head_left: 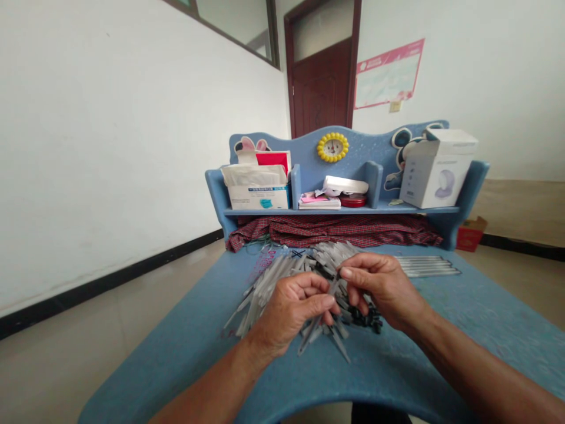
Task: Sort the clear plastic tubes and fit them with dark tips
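Over the pile, my left hand [296, 307] pinches a translucent pen barrel [334, 287] between thumb and fingers. The barrel's upper end meets my right hand [380, 284], whose thumb and forefinger are closed on a small dark pen part [339, 272]. Fingers partly hide that part, so I cannot tell whether it sits in the barrel. Beneath and behind both hands lies a loose heap of clear pen barrels [274, 275]. Small black pen parts [369, 321] are gathered below my right hand. Several pens with dark tips [427, 267] lie side by side at the right.
A blue shelf [353, 210] spans the back of the blue table [176, 353]. On it stand a mask box [260, 197], a white carton [435, 171] and a red tin [354, 201]. A folded checked cloth [326, 229] lies beneath the shelf.
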The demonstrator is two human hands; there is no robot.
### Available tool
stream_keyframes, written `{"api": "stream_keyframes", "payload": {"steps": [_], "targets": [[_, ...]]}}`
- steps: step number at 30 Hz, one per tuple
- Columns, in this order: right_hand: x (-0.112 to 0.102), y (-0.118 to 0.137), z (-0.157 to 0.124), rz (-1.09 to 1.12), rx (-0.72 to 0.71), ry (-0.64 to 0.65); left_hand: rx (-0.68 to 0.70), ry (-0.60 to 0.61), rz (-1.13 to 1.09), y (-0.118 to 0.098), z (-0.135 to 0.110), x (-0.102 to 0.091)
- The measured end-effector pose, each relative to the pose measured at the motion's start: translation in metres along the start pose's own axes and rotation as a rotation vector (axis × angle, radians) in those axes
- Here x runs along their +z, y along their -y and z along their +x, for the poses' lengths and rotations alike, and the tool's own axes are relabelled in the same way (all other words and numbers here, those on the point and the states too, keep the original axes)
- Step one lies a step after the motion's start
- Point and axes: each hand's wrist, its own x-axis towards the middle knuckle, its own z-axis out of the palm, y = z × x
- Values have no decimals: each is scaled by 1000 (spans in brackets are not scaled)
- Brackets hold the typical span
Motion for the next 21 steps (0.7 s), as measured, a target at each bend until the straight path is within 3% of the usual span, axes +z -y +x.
{"api": "stream_keyframes", "payload": {"steps": [21], "targets": [[-2,-6,-1,-28,-20,36,3,30,9,1,1,-2]]}}
